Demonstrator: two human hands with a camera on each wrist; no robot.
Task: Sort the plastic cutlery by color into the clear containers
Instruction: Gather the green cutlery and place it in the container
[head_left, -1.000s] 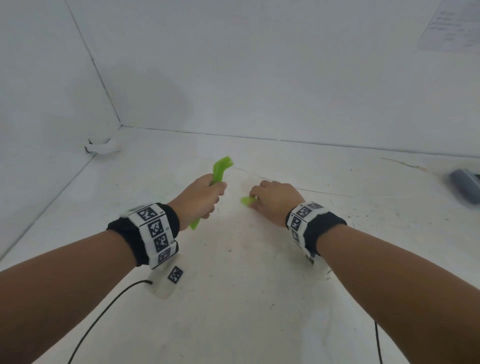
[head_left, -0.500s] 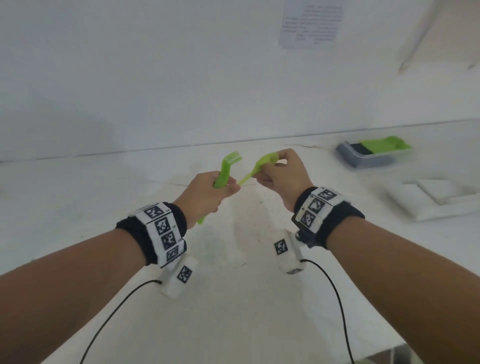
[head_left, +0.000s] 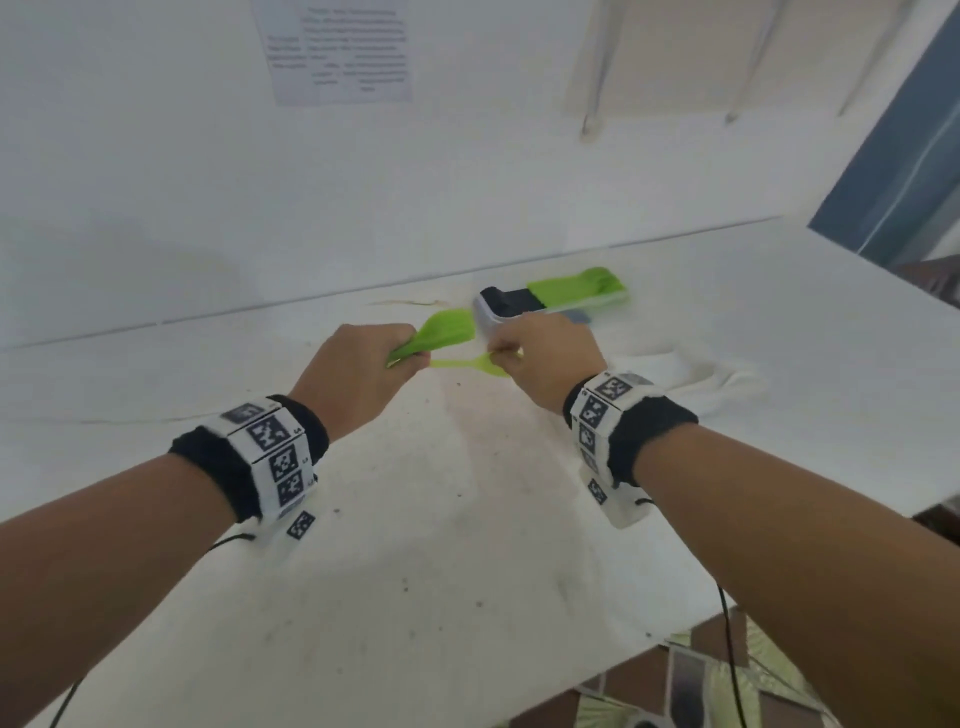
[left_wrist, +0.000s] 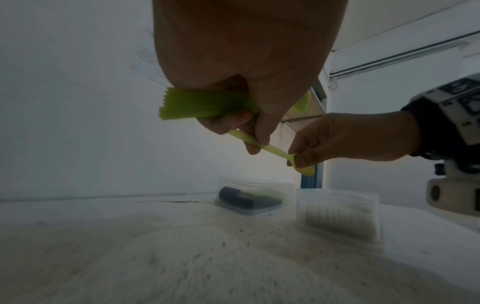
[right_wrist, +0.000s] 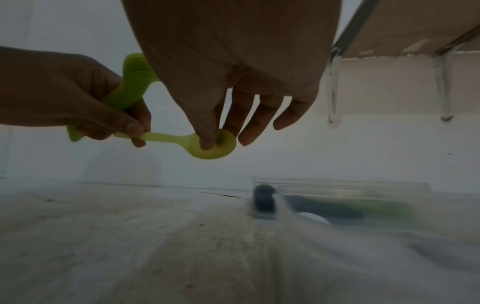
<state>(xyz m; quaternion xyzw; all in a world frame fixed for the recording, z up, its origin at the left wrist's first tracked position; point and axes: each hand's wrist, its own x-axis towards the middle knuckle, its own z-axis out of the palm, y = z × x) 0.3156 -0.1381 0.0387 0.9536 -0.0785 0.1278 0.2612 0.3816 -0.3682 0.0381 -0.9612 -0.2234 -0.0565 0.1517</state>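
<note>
Head view: left hand (head_left: 358, 371) grips a green cutlery bundle (head_left: 444, 332); right hand (head_left: 545, 358) pinches one green spoon (head_left: 462, 364); two clear containers (left_wrist: 253, 198) stand on the worktop (head_left: 415, 571).

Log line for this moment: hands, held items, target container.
left hand: grips green plastic fork bundle | right hand: pinches green plastic spoon bowl | clear container: holds green cutlery, beyond hands

Three views: one from the head, one under each wrist.
The head view looks down and forward over both forearms onto the white table (head_left: 467, 545). Each wrist view looks low and close along its palm; all three share the green spoon (right_wrist: 202, 144) and the clear container (left_wrist: 253, 198).
</note>
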